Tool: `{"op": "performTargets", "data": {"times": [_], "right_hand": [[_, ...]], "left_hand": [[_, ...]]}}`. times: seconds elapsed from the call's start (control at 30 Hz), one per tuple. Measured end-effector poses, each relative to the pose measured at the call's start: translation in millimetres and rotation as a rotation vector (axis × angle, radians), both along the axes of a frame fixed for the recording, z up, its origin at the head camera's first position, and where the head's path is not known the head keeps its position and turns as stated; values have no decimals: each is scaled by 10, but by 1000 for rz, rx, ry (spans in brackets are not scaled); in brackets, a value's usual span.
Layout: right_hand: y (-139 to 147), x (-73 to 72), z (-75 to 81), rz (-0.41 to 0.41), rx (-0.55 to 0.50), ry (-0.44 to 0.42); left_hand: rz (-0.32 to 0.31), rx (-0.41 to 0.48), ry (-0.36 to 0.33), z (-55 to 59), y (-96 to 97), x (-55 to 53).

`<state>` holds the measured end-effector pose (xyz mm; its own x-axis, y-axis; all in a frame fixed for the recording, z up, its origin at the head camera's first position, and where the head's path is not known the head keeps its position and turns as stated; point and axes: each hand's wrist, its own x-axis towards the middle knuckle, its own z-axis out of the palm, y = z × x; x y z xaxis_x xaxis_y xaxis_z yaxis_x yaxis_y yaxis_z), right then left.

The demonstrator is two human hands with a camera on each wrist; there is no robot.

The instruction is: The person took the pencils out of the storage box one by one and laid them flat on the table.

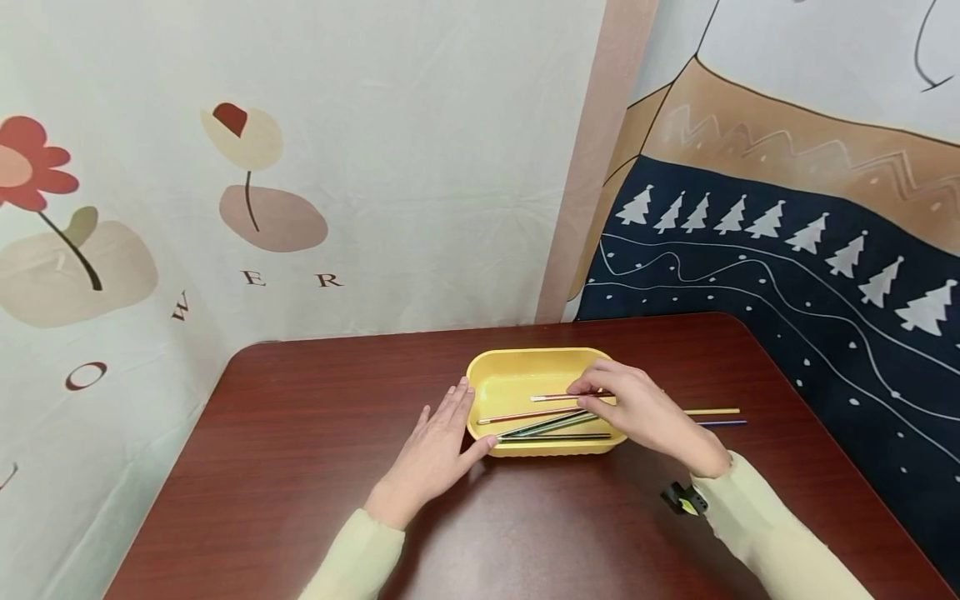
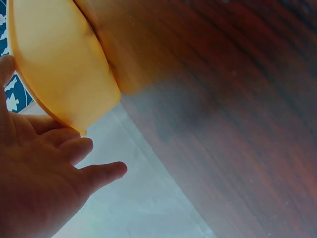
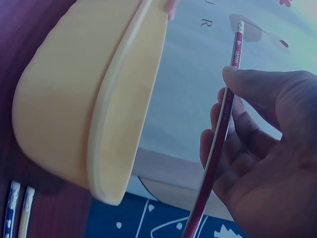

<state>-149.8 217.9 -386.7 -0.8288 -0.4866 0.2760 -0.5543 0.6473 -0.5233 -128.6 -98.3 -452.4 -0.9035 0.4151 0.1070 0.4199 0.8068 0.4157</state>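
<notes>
The red pencil (image 3: 229, 99) is pinched in the right hand (image 1: 641, 412) over the yellow tray (image 1: 525, 365), which the flat, spread left hand (image 1: 435, 454) steadies near the table's (image 1: 300, 467) far edge.

Yellow tray (image 1: 517, 371), red pencil (image 3: 218, 134), dark reddish-brown table (image 1: 300, 450).

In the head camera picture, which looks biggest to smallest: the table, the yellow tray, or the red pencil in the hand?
1. Table
2. Tray
3. Red pencil, pinched by the right hand above the tray.
</notes>
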Motion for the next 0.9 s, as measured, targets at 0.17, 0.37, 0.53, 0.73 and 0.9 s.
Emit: {"op": "performTargets", "data": {"times": [0.17,0.37,0.53,0.73,0.9], "right_hand": [[118,86,5,-23,-21,6],[291,156,-29,-36,-43,74],[435,215,-60,-61,-56,115],[617,276,-97,-109,-50,61],[769,317,-149,-135,-31,63]], "left_hand": [[0,-7,5,-9,6,-2],[-3,-13,6,-17,10,-10],[-1,-13,8,-22,11,-14],[-2,-20,3,-15,11,-14],[-4,-29,1,-5,9,-9]]}}
